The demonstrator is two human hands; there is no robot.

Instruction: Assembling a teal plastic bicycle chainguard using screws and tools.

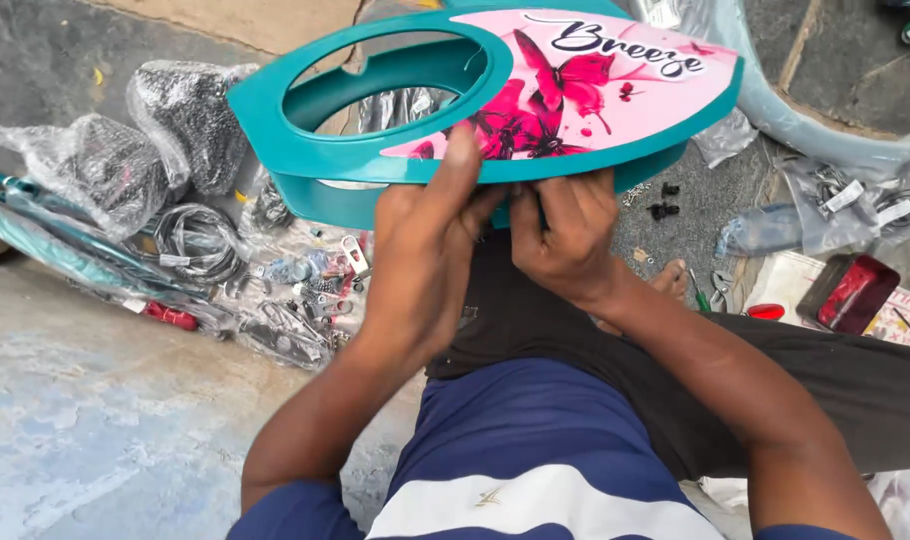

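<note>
- One teal plastic cover with a pink butterfly panel, raised over the person's lap, above the floor.
- Two plastic-wrapped dark bundles lying left on the floor.
- Two hands: left hand and right hand both grasping the cover's near edge.
- One red reflector at right.

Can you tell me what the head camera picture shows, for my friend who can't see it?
A seated person's left hand and right hand grip the near edge of a teal plastic cover with a pink butterfly sticker. Beside them on the ground lie plastic bags of small metal parts, coiled cables and a red reflector.
</note>
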